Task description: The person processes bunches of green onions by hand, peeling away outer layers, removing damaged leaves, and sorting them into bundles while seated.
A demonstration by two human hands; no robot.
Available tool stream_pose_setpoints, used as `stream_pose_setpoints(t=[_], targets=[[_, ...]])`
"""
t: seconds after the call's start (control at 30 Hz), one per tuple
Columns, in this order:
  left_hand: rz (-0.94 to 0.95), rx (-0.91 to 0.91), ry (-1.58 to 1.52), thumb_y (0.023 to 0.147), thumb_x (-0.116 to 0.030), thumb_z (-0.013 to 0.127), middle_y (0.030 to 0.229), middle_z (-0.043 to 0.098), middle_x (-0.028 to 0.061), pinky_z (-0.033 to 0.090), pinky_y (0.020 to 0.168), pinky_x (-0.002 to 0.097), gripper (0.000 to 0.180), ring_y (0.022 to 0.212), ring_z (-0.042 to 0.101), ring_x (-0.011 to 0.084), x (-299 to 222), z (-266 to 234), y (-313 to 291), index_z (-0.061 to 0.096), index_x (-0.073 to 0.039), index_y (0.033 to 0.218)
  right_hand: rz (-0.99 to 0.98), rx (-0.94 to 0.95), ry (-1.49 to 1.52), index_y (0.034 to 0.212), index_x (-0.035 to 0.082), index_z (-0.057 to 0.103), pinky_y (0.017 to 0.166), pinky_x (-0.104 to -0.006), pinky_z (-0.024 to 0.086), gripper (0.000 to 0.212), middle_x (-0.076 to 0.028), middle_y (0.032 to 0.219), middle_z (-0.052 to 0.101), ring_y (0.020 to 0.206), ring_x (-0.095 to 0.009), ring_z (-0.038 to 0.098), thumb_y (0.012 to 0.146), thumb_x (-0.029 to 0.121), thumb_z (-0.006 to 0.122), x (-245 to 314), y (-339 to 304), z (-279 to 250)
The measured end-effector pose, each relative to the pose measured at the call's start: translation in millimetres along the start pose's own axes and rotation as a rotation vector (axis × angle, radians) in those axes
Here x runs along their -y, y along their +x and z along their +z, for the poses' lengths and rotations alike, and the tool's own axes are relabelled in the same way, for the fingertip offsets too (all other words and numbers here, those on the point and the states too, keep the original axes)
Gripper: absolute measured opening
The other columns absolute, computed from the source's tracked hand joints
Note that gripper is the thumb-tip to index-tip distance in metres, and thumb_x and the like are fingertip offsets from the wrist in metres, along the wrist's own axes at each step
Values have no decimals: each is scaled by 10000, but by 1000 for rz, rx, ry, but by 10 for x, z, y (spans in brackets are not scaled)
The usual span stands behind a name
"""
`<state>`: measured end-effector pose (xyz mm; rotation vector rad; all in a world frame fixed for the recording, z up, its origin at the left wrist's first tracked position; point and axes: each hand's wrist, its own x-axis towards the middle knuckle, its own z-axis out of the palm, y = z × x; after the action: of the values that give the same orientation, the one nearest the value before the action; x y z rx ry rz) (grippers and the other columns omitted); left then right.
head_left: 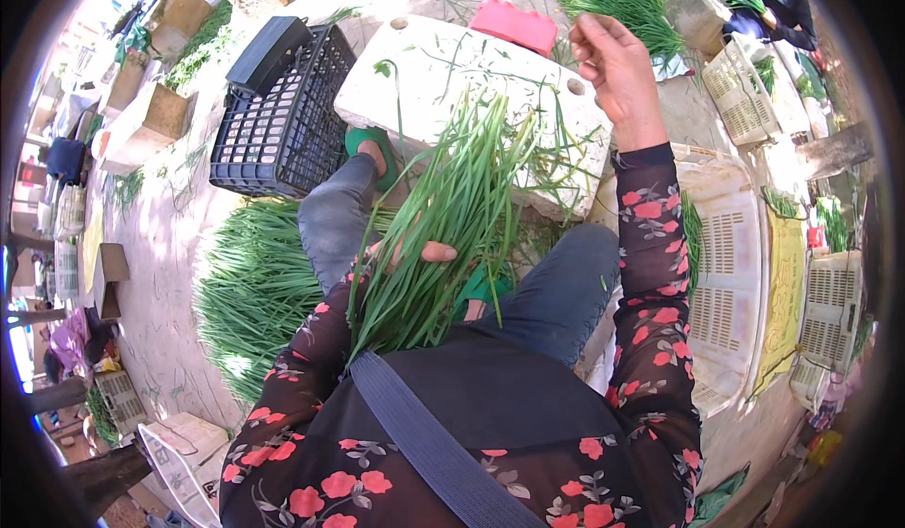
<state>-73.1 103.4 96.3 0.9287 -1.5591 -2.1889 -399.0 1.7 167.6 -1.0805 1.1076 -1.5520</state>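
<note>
A loose bunch of garlic chives (424, 207) lies across my lap, its far ends over a white foam board (429, 80). My left hand (436, 252) is closed around the bunch from beneath. Leaves cover most of that hand; the thumb shows on top. My right hand (613, 75) is raised above the board's right corner, apart from the bunch. Its thumb and fingertips are pinched together, and anything between them is too small to make out. Loose leaf scraps are scattered over the board. A pink block-like object (514, 24) sits at its far edge.
A big heap of garlic chives (255, 288) lies on the floor at my left, near a black plastic crate (273, 156). Another green pile (613, 0) is at the far right. Cream crates (721, 273) stand at my right. A co-worker (787, 5) sits at the far right.
</note>
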Motion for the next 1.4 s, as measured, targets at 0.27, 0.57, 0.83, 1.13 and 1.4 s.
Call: stream_pose_setpoints(t=[0.27,0.57,0.83,1.13,1.4], targets=[[195,-52,252,873,-162,618,1341,501,141,438,1016,355,519,1197,530,221,80,25,-99,471,-36,1355,-101,766,-1324,933,34,709,669,-364,506,293,-145,816,687,734,-272,651,799,287,646,-136,-261,305],[181,-68,99,985,-220,461,1429,426,125,373,1088,337,460,1250,487,209,202,78,-130,408,-57,1413,4,614,-1013,924,30,719,670,-327,494,275,-101,759,689,662,-187,622,759,250,697,-531,-158,575],[330,17,111,1012,-230,419,1411,450,120,400,1056,322,484,1227,500,208,333,-108,-190,324,-58,1454,143,47,-151,900,33,665,724,-335,486,171,-57,839,640,753,-187,597,863,193,616,-131,-147,222],[300,-114,456,962,-115,521,1381,472,111,429,1006,308,519,1221,491,188,311,57,-12,333,-48,1441,-46,707,-1337,867,27,706,701,-398,518,263,-162,768,674,740,-351,643,720,241,668,-617,-398,722],[58,387,-997,998,-389,411,1255,548,119,564,697,359,534,953,630,221,511,-229,1,297,-168,1470,285,197,141,910,35,675,713,-305,483,185,-61,814,660,739,-144,607,867,214,693,-152,-142,195]])
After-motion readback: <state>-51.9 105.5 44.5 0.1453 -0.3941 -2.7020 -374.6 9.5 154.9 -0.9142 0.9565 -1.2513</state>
